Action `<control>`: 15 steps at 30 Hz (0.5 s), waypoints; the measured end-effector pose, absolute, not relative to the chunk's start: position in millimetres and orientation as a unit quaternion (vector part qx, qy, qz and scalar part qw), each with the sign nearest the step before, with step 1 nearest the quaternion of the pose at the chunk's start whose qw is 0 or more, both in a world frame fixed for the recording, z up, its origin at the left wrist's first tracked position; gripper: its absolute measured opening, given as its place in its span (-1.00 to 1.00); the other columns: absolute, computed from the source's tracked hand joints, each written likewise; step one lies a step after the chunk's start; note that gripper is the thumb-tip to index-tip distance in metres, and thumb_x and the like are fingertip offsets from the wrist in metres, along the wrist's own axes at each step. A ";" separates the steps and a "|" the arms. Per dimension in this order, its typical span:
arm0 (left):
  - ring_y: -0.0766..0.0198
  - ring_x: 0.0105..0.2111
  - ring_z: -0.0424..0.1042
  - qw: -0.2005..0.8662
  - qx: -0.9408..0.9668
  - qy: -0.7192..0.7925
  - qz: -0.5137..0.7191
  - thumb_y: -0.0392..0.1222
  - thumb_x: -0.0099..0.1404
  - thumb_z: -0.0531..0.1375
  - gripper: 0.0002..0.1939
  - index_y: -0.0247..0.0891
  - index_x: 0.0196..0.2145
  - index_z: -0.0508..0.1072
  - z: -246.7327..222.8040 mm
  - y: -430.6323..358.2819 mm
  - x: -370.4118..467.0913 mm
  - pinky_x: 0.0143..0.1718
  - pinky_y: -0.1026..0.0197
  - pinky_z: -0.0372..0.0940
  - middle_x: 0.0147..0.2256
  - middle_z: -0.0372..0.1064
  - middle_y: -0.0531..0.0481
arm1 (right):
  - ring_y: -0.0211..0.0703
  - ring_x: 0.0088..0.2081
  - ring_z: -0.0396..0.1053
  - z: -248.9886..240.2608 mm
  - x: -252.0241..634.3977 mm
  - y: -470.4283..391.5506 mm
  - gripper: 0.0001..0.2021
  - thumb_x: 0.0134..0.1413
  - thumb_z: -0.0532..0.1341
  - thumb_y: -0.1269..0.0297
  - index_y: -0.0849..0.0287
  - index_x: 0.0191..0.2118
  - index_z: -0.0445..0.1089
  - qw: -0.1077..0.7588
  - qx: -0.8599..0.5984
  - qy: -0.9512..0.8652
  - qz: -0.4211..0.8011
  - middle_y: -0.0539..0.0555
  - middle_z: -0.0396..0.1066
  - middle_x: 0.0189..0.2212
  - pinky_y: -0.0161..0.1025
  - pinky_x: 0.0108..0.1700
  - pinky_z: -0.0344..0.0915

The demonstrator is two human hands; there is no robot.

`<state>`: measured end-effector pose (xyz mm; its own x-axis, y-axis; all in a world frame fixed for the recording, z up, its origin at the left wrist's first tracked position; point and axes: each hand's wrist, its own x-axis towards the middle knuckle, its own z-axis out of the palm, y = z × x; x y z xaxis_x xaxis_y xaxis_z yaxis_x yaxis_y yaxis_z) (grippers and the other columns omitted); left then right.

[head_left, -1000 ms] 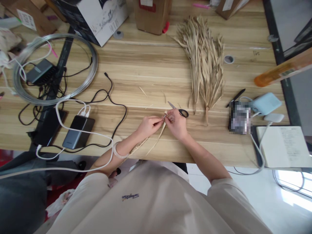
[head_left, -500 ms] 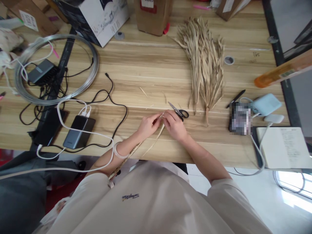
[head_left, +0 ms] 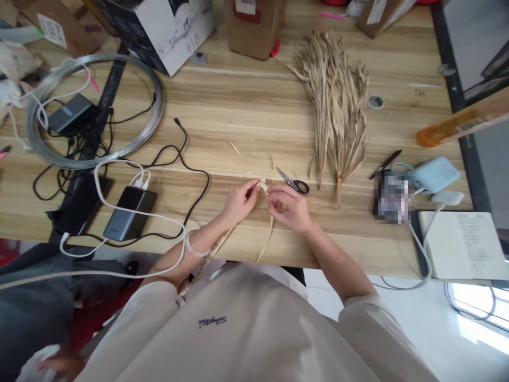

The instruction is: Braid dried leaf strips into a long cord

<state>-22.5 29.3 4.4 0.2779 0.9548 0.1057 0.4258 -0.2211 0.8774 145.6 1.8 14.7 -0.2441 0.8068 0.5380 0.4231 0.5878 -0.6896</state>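
Observation:
My left hand [head_left: 239, 201] pinches the end of a braided dry-leaf cord [head_left: 212, 253], which runs back under my forearm toward my body. At its tip a pale folded bit of leaf shows between the two hands. My right hand [head_left: 289, 207] is closed on a dry leaf strip [head_left: 267, 239], whose loose tail hangs down toward the table's front edge. Just beyond the right hand lie scissors [head_left: 293, 181] with black handles, blades apart. A large bundle of dry leaves [head_left: 334, 101] rests farther back on the table.
On the left are a wire coil [head_left: 159, 106], a power bank [head_left: 130, 214] and tangled cables. Boxes [head_left: 254, 26] stand at the back. To the right lie a light-blue device [head_left: 436, 174], a pen [head_left: 385, 163] and an open notebook [head_left: 445, 244]. Leaf scraps dot the middle.
My right hand has drawn a little away from the left, toward the right and down. The strip's tail has swung right, and the folded leaf tip shows between the hands.

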 end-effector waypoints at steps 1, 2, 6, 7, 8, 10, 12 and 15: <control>0.35 -0.49 0.40 0.385 0.703 0.488 0.345 -0.19 0.28 0.08 -0.72 -0.35 -0.13 0.47 4.4 29.1 -22.4 -0.45 0.34 0.24 -0.40 0.51 -0.06 | -0.37 -0.54 0.29 16.1 146.1 1.2 -0.88 0.02 0.14 0.47 0.19 -0.33 0.41 0.462 -0.396 -0.761 0.225 0.14 0.43 -0.27 -0.34 -0.52 0.33; 0.36 -0.50 0.39 0.387 0.703 0.486 0.348 -0.18 0.28 0.08 -0.73 -0.35 -0.15 0.48 4.5 28.8 -22.2 -0.46 0.34 0.23 -0.40 0.50 -0.06 | -0.34 -0.52 0.32 17.1 147.1 1.0 -0.88 0.03 0.15 0.46 0.18 -0.32 0.41 0.465 -0.393 -0.755 0.244 0.13 0.44 -0.28 -0.34 -0.50 0.34; 0.40 -0.54 0.34 0.408 0.688 0.477 0.365 -0.15 0.28 0.10 -0.74 -0.35 -0.20 0.49 3.8 27.5 -21.0 -0.52 0.36 0.18 -0.43 0.49 -0.04 | -0.19 -0.28 0.44 13.7 155.3 6.4 -0.83 0.12 0.10 0.43 0.14 -0.24 0.42 0.509 -0.434 -0.702 0.245 0.11 0.44 -0.33 -0.24 -0.32 0.43; 0.41 -0.55 0.33 0.417 0.684 0.473 0.367 -0.14 0.28 0.10 -0.74 -0.34 -0.21 0.49 3.4 27.2 -20.6 -0.53 0.37 0.17 -0.44 0.49 -0.04 | -0.18 -0.24 0.44 10.6 157.5 8.8 -0.80 0.15 0.08 0.44 0.13 -0.22 0.43 0.511 -0.441 -0.704 0.220 0.12 0.44 -0.32 -0.21 -0.26 0.44; 0.41 -0.56 0.31 0.425 0.682 0.468 0.367 -0.13 0.28 0.10 -0.73 -0.34 -0.21 0.49 2.8 26.8 -20.3 -0.54 0.37 0.16 -0.44 0.48 -0.03 | -0.17 -0.21 0.43 6.8 159.5 11.2 -0.78 0.16 0.07 0.44 0.12 -0.20 0.44 0.501 -0.443 -0.718 0.193 0.13 0.44 -0.29 -0.18 -0.20 0.44; 0.42 -0.57 0.30 0.434 0.682 0.462 0.364 -0.12 0.28 0.10 -0.73 -0.33 -0.21 0.50 1.6 25.9 -19.6 -0.55 0.38 0.16 -0.45 0.48 -0.03 | -0.17 -0.16 0.42 -1.8 162.1 15.0 -0.77 0.16 0.09 0.42 0.09 -0.15 0.46 0.457 -0.429 -0.764 0.153 0.13 0.44 -0.22 -0.15 -0.12 0.42; 0.42 -0.58 0.30 0.433 0.686 0.459 0.361 -0.12 0.27 0.11 -0.72 -0.34 -0.19 0.50 0.6 25.1 -19.0 -0.55 0.38 0.17 -0.45 0.48 -0.03 | -0.17 -0.15 0.42 -9.4 162.5 16.4 -0.76 0.17 0.12 0.38 0.05 -0.09 0.44 0.417 -0.415 -0.798 0.134 0.12 0.45 -0.20 -0.15 -0.12 0.42; 0.39 -0.55 0.34 0.420 0.696 0.458 0.358 -0.15 0.27 0.11 -0.73 -0.35 -0.17 0.49 0.1 24.1 -18.6 -0.53 0.37 0.21 -0.43 0.49 -0.05 | -0.18 -0.20 0.43 -15.0 160.4 14.8 -0.75 0.17 0.14 0.38 0.03 -0.07 0.44 0.409 -0.411 -0.809 0.093 0.10 0.47 -0.22 -0.18 -0.18 0.41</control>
<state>-18.6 24.1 0.1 0.3232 0.9395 0.1133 0.3376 -0.2263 0.9137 160.4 14.8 -15.0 -0.3276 0.7418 0.5851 0.5903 0.6442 -0.4863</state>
